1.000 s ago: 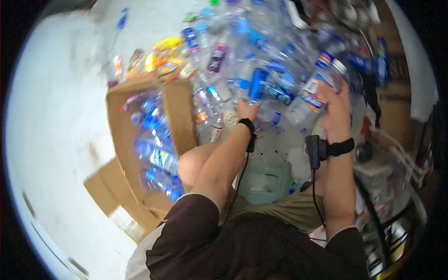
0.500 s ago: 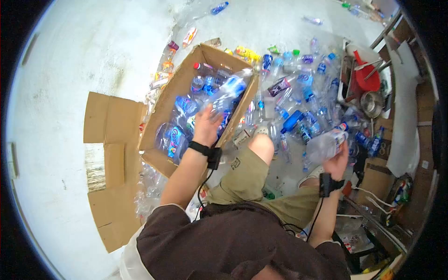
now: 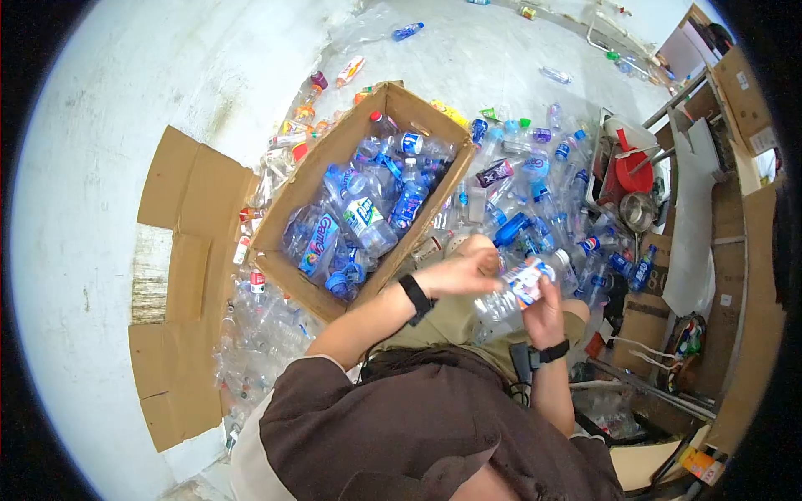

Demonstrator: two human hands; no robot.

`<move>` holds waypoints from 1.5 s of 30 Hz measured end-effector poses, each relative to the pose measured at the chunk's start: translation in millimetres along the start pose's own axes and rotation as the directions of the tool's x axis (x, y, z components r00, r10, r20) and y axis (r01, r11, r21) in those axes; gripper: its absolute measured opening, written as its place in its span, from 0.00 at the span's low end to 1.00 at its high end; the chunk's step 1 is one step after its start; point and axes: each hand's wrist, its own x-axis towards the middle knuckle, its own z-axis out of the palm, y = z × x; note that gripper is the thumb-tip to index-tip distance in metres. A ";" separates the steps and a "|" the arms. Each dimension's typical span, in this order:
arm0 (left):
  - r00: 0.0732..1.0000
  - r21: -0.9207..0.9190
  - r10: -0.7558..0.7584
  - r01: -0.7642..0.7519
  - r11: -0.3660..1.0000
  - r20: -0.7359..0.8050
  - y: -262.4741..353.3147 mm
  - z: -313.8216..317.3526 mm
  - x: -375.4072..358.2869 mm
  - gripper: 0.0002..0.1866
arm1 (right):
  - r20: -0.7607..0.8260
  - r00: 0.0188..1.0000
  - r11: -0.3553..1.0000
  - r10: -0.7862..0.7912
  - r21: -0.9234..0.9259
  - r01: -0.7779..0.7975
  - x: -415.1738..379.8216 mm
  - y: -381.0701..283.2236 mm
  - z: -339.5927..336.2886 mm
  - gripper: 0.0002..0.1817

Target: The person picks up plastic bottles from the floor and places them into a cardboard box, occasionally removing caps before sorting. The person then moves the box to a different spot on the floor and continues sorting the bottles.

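A clear plastic bottle with a white, red and blue label (image 3: 526, 285) is held in my right hand (image 3: 545, 314), its white-capped end pointing up and right. My left hand (image 3: 468, 275) is close to the bottle's left side, blurred, its fingers pointing toward the label; whether it touches the bottle is unclear. To the left of my hands stands an open cardboard box (image 3: 276, 269) with several bottles inside, among them one with a green and white label (image 3: 365, 219) and a blue one with a white cap (image 3: 409, 197).
Many loose bottles (image 3: 543, 221) cover the floor beyond my knees, and clear ones (image 3: 267, 334) lie left of the box. Flattened cardboard (image 3: 194, 275) leans at the left wall. A red pan (image 3: 635, 173) and metal pot (image 3: 638, 212) are at the right.
My left hand has left the box and come to my lap; the bottle once in it is gone from it. My right hand has brought its bottle leftward. The view has shifted slightly.
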 end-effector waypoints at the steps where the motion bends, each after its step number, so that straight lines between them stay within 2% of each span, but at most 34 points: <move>1: 1.000 0.157 -0.004 0.008 0.988 -0.031 0.7 17.6 -8.1 0.40 | 0.044 0.999 1.000 0.008 -0.017 -0.007 -2.0 4.4 10.7 0.22; 2: 0.993 0.204 0.067 -0.047 0.978 -0.094 -9.0 28.9 -10.1 0.42 | 0.030 0.999 0.997 0.018 -0.080 -0.016 -2.6 11.5 19.7 0.28; 3: 0.994 0.200 0.067 -0.049 0.979 -0.085 -10.3 29.8 -10.9 0.42 | 0.021 0.999 0.993 0.033 -0.111 -0.030 -7.5 18.8 30.8 0.32; 4: 0.993 -0.026 0.089 -0.091 0.996 -0.078 -11.0 28.8 -11.4 0.44 | 0.011 0.999 0.989 0.046 -0.142 -0.044 -11.4 21.8 37.3 0.36; 5: 0.991 -0.251 0.110 -0.126 0.960 -0.075 -11.3 26.7 -11.2 0.46 | 0.068 0.994 0.982 0.080 -0.176 -0.067 -8.0 22.4 31.3 0.41; 6: 0.965 -0.456 0.110 -0.212 0.864 -0.240 -12.4 22.6 -11.6 0.42 | 0.059 0.996 0.982 0.074 -0.176 -0.063 -10.5 18.3 30.0 0.41; 7: 0.955 -0.471 0.011 -0.157 0.868 -0.297 -9.2 4.1 -9.8 0.33 | 0.008 0.999 0.991 0.048 -0.123 -0.046 -14.2 13.6 30.6 0.41; 8: 0.928 -0.652 -0.129 -0.141 0.745 -0.349 -6.3 -11.9 -13.9 0.23 | -0.043 0.999 0.997 0.026 -0.071 -0.029 -18.3 9.4 30.0 0.41; 9: 0.868 -0.664 -0.112 -0.281 0.693 -0.484 -14.4 -33.8 -9.4 0.19 | -0.077 0.997 0.996 0.030 -0.082 -0.036 -21.2 3.2 24.7 0.35; 10: 0.820 -0.714 -0.211 -0.299 0.633 -0.531 -37.6 -62.3 -3.0 0.16 | -0.080 0.996 0.996 0.026 -0.079 -0.032 -22.0 0.2 11.1 0.35; 12: 0.753 -0.770 -0.309 -0.387 0.507 -0.581 -46.8 -107.8 5.5 0.12 | -0.132 0.989 0.994 0.069 -0.078 -0.080 -29.0 2.0 -18.7 0.27; 13: 0.681 -0.736 -0.355 -0.411 0.539 -0.640 -57.5 -130.0 15.3 0.12 | -0.163 0.984 0.995 0.071 -0.058 -0.082 -33.4 0.7 -20.3 0.20; 14: 0.609 -0.678 -0.374 -0.400 0.617 -0.700 -47.3 -141.0 21.2 0.15 | -0.172 0.983 0.996 0.066 -0.052 -0.076 -35.5 1.0 -25.0 0.20; 15: 0.548 -0.553 -0.252 -0.497 0.669 -0.797 -63.8 -157.3 33.6 0.24 | -0.179 0.980 0.996 0.083 -0.013 -0.087 -37.5 2.8 -32.2 0.19; 16: 0.400 -0.501 -0.353 -0.365 0.785 -0.846 -59.7 -162.6 42.4 0.34 | -0.191 0.977 0.995 0.099 0.030 -0.095 -40.9 6.3 -39.5 0.18; 18: 0.352 -0.487 -0.440 -0.052 0.872 -0.826 -82.3 -180.5 61.1 0.39 | -0.209 0.972 0.993 0.106 0.081 -0.091 -40.4 12.8 -52.3 0.18; 20: 0.536 -0.315 -0.247 -0.037 0.948 -0.807 -58.1 -140.3 66.2 0.39 | -0.242 0.963 0.985 0.121 0.149 -0.087 -41.8 13.8 -64.4 0.16; 21: 0.690 -0.302 -0.170 -0.073 0.951 -0.703 -25.6 -106.8 63.1 0.36 | -0.274 0.953 0.981 0.126 0.178 -0.079 -42.2 14.3 -69.5 0.16; 22: 0.770 -0.320 -0.125 -0.108 0.941 -0.626 -13.2 -81.2 71.0 0.28 | -0.338 0.936 0.979 0.097 0.201 -0.029 -43.6 14.8 -75.4 0.16; 23: 0.866 -0.286 -0.083 -0.072 0.956 -0.494 -14.6 -63.7 80.7 0.25 | -0.346 0.929 0.975 0.128 0.215 -0.054 -40.8 15.0 -79.8 0.14; 25: 0.973 -0.253 -0.056 -0.003 0.967 -0.225 -7.1 -31.9 95.6 0.20 | -0.373 0.916 0.970 0.147 0.234 -0.060 -36.0 15.6 -91.7 0.13; 27: 0.997 -0.228 -0.078 0.078 0.971 0.011 5.9 4.0 116.0 0.19 | -0.392 0.899 0.953 0.197 0.293 -0.081 -25.8 16.2 -109.1 0.10; 28: 0.989 -0.148 -0.090 0.107 0.983 0.118 9.2 14.7 129.7 0.19 | -0.408 0.892 0.953 0.196 0.295 -0.074 -17.9 16.5 -117.7 0.10; 30: 0.969 -0.117 -0.133 0.160 0.980 0.210 4.5 34.2 162.8 0.18 | -0.437 0.855 0.893 0.279 0.445 -0.064 0.2 15.4 -136.2 0.08; 31: 0.965 -0.125 -0.144 0.174 0.977 0.219 -3.6 39.7 181.2 0.18 | -0.449 0.846 0.891 0.287 0.449 -0.064 11.1 11.7 -144.4 0.08; 33: 0.937 -0.104 -0.286 0.310 0.945 0.201 -28.8 45.1 219.0 0.18 | -0.467 0.787 0.840 0.403 0.531 -0.115 38.1 3.9 -163.3 0.08; 34: 0.933 -0.113 -0.294 0.322 0.940 0.208 -46.2 45.6 235.7 0.18 | -0.477 0.776 0.838 0.412 0.533 -0.116 52.8 3.2 -176.6 0.08; 36: 0.927 -0.026 -0.358 0.363 0.931 0.110 -79.2 47.0 265.2 0.17 | -0.524 0.731 0.858 0.438 0.486 -0.166 83.9 3.8 -205.4 0.09; 38: 0.923 -0.044 -0.372 0.377 0.925 0.100 -97.1 50.4 278.0 0.18 | -0.540 0.714 0.871 0.444 0.447 -0.204 113.8 -6.0 -226.0 0.09; 40: 0.954 0.153 -0.294 0.281 0.947 0.067 -102.8 53.4 286.3 0.19 | -0.537 0.707 0.860 0.460 0.466 -0.206 150.8 -5.9 -257.9 0.08; 41: 0.964 0.125 -0.243 0.229 0.965 0.108 -99.6 55.1 288.0 0.20 | -0.558 0.696 0.878 0.452 0.418 -0.234 168.4 -4.6 -271.2 0.07; 42: 0.960 0.118 -0.260 0.248 0.962 0.106 -96.5 53.8 290.2 0.20 | -0.559 0.684 0.870 0.468 0.427 -0.246 182.1 0.4 -280.6 0.07; 44: 0.975 0.120 -0.213 0.204 0.972 0.060 -92.3 48.8 295.4 0.19 | -0.765 0.496 0.904 0.411 0.273 -0.329 210.5 13.6 -299.3 0.11; 45: 0.979 0.170 -0.204 0.204 0.964 -0.019 -80.3 43.9 296.1 0.19 | -0.705 0.627 0.851 0.331 -0.065 -0.522 213.1 45.8 -348.8 0.16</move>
